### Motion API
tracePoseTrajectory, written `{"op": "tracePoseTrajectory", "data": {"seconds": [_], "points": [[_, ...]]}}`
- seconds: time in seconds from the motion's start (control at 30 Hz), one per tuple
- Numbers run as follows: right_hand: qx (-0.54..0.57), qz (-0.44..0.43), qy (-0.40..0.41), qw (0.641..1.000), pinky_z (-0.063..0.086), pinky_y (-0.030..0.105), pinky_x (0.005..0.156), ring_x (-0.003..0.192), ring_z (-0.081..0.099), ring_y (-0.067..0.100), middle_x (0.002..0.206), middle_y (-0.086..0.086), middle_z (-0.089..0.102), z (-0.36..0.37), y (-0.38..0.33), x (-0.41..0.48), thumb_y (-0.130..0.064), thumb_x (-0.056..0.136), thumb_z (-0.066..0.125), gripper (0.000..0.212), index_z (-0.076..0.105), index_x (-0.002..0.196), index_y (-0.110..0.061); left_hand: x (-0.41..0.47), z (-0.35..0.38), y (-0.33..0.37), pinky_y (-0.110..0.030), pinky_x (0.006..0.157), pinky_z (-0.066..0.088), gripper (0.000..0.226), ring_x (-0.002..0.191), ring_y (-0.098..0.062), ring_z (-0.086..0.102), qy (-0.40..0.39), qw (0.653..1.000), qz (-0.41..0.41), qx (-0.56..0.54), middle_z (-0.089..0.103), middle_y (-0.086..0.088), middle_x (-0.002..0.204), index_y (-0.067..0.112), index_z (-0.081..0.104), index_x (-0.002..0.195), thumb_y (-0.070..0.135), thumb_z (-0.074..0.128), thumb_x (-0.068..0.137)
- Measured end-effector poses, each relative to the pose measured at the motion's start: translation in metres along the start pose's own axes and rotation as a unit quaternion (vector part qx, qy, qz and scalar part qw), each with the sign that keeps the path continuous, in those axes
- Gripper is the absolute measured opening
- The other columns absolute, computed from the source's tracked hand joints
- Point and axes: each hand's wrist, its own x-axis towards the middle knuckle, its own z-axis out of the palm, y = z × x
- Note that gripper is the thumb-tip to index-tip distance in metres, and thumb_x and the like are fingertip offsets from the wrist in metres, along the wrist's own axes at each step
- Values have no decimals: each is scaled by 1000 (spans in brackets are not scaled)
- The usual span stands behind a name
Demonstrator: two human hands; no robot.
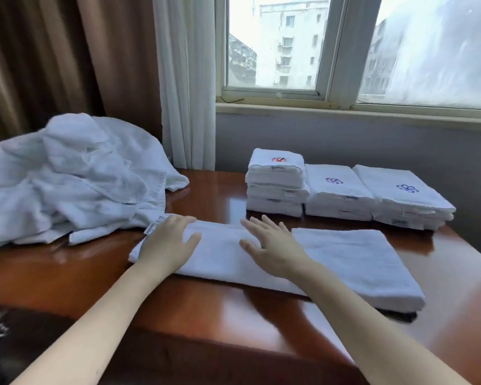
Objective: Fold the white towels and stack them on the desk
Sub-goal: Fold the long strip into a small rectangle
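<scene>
Your L hand (167, 245) & R hand (274, 250), fingers (252, 229) spread flat, on long white terry towel (345, 259); 3 folded stacks (336, 190) behind.

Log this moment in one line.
towel half-folded on desk | left hand flat on it | right hand flat on it | three stacks behind

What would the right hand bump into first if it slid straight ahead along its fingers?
Probably the tallest folded stack with the red emblem, past a strip of bare desk; depth is unclear.

Bare left grip (168, 243), bare right grip (272, 248), slim bare forearms (100, 315)
</scene>
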Motion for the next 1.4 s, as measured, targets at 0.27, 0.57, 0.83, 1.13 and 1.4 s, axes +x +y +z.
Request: {"op": "tracePoseTrajectory", "data": {"seconds": [0.27,0.57,0.83,1.13,1.4], "points": [[-17,-33,-61,997,-6,47,122,152,1,17,165,-3,12,38,-49,45,-46,104,26,54,19,156,-31,-20,-16,-63,-41,102,37,60,129,-27,42,-11,983,-124,135,48,-5,138,27,42,141,62,45,92],[-73,-47,-55,995,-4,49,121,151,0,21,165,-3,9,54,-44,48,-51,103,21,53,19,154,-36,10,-55,-59,-28,56,33,37,60,-17,46,-194,964,-172,-66,50,0,62,12,57,70,43,72,54],[16,-53,-4,998,4,38,122,150,14,14,160,-9,28,52,-42,41,-43,101,38,49,37,149,-35,11,-46,-51,-35,74,54,18,81,-22,62,-122,940,-172,-270,65,-5,88,12,61,91,28,65,85],[618,46,24,785,56,38,92,114,65,14,126,-3,67,-25,-43,12,-45,100,47,32,58,126,-31,8,-58,54,-37,71,45,15,84,-27,58,-167,878,-25,-448,63,-13,92,12,65,99,20,56,91],[622,80,72,776,53,44,93,104,65,29,118,17,69,-94,31,-58,-36,103,42,43,60,130,-7,1,-13,186,-20,48,43,25,54,-9,51,-281,836,96,-462,56,7,63,28,74,91,27,55,75]]}}
